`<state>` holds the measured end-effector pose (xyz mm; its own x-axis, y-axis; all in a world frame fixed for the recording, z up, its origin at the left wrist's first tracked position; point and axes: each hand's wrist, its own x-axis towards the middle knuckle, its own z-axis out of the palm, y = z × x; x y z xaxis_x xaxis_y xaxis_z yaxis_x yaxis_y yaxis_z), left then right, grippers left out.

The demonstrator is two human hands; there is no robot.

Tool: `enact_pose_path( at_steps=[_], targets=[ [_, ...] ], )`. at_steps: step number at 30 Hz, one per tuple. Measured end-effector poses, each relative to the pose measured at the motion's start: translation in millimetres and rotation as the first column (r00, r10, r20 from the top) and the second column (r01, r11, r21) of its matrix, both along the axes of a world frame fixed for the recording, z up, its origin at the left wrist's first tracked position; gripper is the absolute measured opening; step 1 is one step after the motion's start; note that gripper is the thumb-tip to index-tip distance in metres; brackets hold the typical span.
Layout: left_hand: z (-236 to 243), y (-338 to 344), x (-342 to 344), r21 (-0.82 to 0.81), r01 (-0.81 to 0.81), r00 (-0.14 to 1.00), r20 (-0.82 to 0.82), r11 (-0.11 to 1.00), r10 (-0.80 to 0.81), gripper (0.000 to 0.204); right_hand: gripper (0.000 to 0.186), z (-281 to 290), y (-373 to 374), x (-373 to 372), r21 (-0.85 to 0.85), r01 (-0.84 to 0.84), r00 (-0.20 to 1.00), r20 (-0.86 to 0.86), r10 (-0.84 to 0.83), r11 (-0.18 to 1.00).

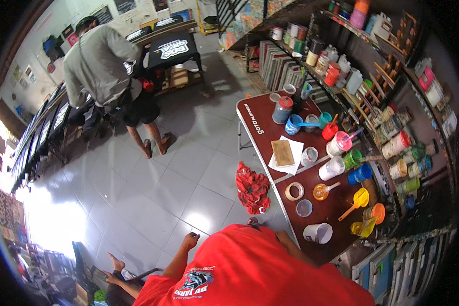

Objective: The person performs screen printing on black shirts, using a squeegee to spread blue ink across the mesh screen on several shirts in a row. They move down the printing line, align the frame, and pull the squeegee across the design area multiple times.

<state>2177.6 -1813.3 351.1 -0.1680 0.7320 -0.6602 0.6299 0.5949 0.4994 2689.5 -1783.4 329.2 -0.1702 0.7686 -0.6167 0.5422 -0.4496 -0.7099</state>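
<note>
My left hand [190, 240] hangs beside my red shirt over the grey tiled floor, fingers curled in. It is small in the picture, and I cannot make out anything in it. My right forearm [289, 245] lies close against the shirt by the table's near left corner; the fingers of that hand are hidden. Nearest to the right arm on the dark red table [290, 214] stand a white tub [319, 233], a clear round lid [304, 207] and a tape roll [294, 191]. A crumpled red cloth [252, 187] lies on the floor in front of me.
Paint pots, a yellow scoop [360, 198] and a wooden block [282, 153] on paper cover the table. Shelves of bottles [341, 66] line the right. A standing person [107, 66] works by black printed shirts [171, 51]; someone's hand [110, 277] shows at lower left.
</note>
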Motion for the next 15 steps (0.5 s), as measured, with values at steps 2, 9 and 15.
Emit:
enact_pose_path(
  at_steps=[2, 9, 15],
  targets=[
    [-3, 6, -10, 0.008, 0.044, 0.999, -0.019, 0.999, -0.043, 0.049, 0.042, 27, 11, -14, 0.053, -0.036, 0.999, -0.025, 0.037, 0.998],
    [48, 41, 12, 0.023, 0.496, 0.864, -0.114, 0.868, -0.491, 0.044, 0.052, -15, -7, -6, 0.191, 0.031, 0.999, -0.017, -0.028, 0.981],
    [27, 80, 9, 0.168, 0.450, 0.891, -0.024, 0.877, -0.452, 0.041, 0.049, -5, -19, -16, 0.018, 0.313, 0.932, -0.196, -0.303, 0.950]
  ],
)
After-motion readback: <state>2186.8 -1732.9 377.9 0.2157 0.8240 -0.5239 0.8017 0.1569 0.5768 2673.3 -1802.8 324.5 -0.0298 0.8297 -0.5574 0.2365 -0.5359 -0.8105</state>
